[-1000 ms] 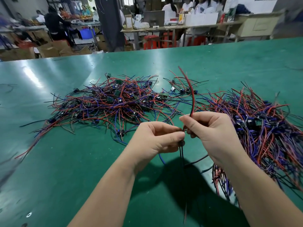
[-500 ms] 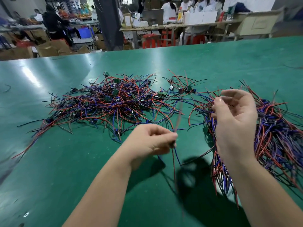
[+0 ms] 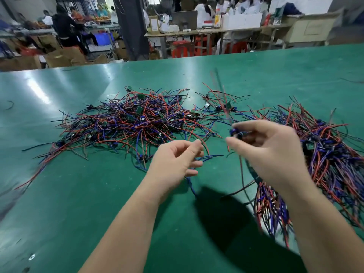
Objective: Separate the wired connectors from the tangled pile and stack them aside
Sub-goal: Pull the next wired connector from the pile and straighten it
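A tangled pile (image 3: 137,123) of red, blue and black wires with small green boards and connectors covers the middle of the green table (image 3: 78,194). A second heap of wired connectors (image 3: 331,158) lies at the right, its wires running roughly one way. My right hand (image 3: 269,152) is raised between the two heaps and pinches one wired connector (image 3: 235,133) by its dark blue body; its blurred wires swing upward and downward. My left hand (image 3: 175,162) hovers beside it, fingers loosely curled and thumb apart, with nothing plainly held. A blue wire lies on the table under it.
A short loose wire (image 3: 8,105) lies far left on the table. Beyond the table's far edge stand workbenches (image 3: 197,30), cardboard boxes (image 3: 59,56), red stools and several people at work.
My left hand has let go of the wire it pinched. My right hand came back from the right heap toward the middle and now holds a connector whose wires whip about.
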